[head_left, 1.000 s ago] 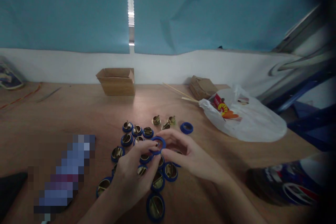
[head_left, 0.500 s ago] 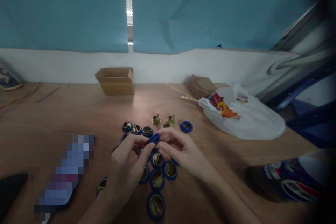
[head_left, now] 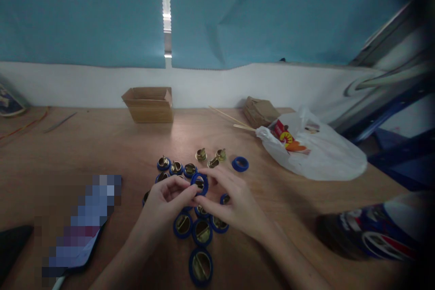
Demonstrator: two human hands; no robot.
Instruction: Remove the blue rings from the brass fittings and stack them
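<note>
Blue ring point(head_left: 206, 185) swung from edge-on to face-on | step: two-handed ring handling | left hand point(head_left: 166, 201) pinching rim; right hand point(head_left: 238, 199) fingers parted around it, grip unclear | ring over brass pieces point(head_left: 202, 233) | next likely needs steady rim hold

cardboard box point(head_left: 151, 111), white plastic bag point(head_left: 333, 152), dark bottle point(head_left: 374, 231)

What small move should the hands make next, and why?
Probably tilt the blue ring slightly between the left hand and right hand. Their fingers hold it above blue-rimmed brass pieces, and brass shows through its opening, but whether that sits inside or behind is unclear; a new angle might settle it.
</note>
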